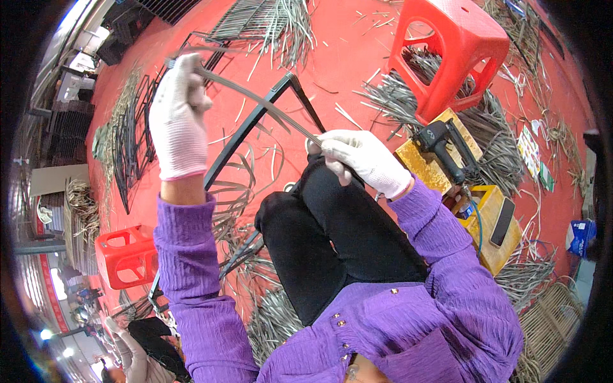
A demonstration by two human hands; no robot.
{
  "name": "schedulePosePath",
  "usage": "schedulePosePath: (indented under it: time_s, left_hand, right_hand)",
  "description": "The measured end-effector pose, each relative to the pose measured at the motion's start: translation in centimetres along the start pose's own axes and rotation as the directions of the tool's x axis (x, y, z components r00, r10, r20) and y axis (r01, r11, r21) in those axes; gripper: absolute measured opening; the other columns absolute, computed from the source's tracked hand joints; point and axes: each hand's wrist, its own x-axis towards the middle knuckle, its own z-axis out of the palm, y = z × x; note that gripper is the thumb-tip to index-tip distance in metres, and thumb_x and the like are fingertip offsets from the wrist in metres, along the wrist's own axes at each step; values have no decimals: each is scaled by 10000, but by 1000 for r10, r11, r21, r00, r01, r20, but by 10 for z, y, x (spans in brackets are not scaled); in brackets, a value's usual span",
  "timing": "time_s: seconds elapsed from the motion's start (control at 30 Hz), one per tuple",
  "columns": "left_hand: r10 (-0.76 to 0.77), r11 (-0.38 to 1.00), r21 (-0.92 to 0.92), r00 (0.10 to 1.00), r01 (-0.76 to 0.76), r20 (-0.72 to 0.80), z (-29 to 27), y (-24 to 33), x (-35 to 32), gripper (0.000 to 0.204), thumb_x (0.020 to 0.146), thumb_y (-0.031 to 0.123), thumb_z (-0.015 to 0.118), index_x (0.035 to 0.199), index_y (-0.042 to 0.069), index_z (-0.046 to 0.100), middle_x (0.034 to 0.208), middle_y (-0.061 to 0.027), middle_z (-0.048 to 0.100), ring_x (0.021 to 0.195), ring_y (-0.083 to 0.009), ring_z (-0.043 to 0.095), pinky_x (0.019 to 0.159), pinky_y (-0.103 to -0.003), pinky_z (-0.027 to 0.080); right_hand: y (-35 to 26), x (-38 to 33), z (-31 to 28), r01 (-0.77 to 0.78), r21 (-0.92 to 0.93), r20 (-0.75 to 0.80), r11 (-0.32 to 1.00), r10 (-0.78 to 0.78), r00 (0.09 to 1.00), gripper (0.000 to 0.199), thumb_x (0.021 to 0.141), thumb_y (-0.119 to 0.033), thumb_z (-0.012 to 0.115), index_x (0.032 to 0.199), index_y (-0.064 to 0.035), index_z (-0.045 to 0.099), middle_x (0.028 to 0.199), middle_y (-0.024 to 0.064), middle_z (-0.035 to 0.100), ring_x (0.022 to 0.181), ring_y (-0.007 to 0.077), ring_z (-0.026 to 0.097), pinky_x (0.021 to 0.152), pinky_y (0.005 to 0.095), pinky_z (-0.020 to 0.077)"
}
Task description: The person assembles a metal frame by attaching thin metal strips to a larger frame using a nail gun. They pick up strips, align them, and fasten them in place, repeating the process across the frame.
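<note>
Both my hands wear white knit gloves. My left hand is raised at the upper left, its fingers closed on a grey-brown flat weaving strip. The strip slants down from there to my right hand, which pinches it above my knees. A second thin length curves back behind the left hand. Below the strip, a dark metal frame stands in front of my legs, its corner pointing away from me. Loose strips lie curled on the floor beside my left knee.
To my right, a black air-powered tool with a hose lies on a yellow box; a phone rests nearby. Red stools stand far right and left. Strip bundles and frames cover the red floor. Another person sits lower left.
</note>
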Motion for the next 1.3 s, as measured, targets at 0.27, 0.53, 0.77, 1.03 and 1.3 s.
schedulePosePath:
  time_s: [0.27, 0.53, 0.77, 1.03, 1.3]
  left_hand:
    - [80, 911, 356, 937, -207, 339, 4, -16, -20, 202, 903, 158, 629, 1022, 10, 701, 854, -26, 665, 798, -73, 593, 730, -223, 461]
    - [153, 852, 375, 860, -365, 487, 14, -62, -16, 137, 810, 84, 708, 920, 4, 723, 1073, -108, 655, 1039, -166, 604, 876, -294, 472]
    - [90, 871, 426, 932, -244, 350, 9, -93, 31, 207, 924, 91, 627, 1070, -50, 667, 960, -43, 686, 887, -67, 604, 819, -205, 477]
    - [187, 748, 525, 888, -407, 421, 2, -96, 60, 231, 914, 182, 651, 1022, -18, 696, 885, -25, 698, 816, -36, 590, 746, -202, 478]
    - [208, 630, 644, 894, -434, 398, 1, -98, 69, 230, 891, 206, 679, 957, -12, 708, 688, 11, 617, 639, -20, 482, 564, -206, 403]
  right_hand:
    - [3, 12, -2, 248, 70, 60, 966, -253, 966, 239, 975, -232, 536, 1040, -35, 655, 663, -43, 526, 528, 25, 448, 478, 179, 364]
    - [2, 35, -8, 375, 98, -26, 922, -375, 927, 271, 975, -235, 530, 1138, -45, 633, 731, -22, 586, 566, 44, 519, 529, 192, 427]
    - [93, -23, -123, 14, -819, -468, 574, -682, 561, 351, 897, -132, 562, 1230, -23, 582, 1124, 143, 625, 1067, 259, 590, 959, 351, 445]
    - [172, -91, -229, -734, -656, -709, 177, -479, 517, 498, 750, -104, 617, 1225, 1, 509, 1163, 222, 565, 1083, 388, 545, 953, 453, 426]
    - [107, -66, -216, -625, -701, -713, 343, -314, 627, 323, 750, -153, 632, 1049, -56, 559, 838, 175, 628, 760, 333, 607, 697, 408, 480]
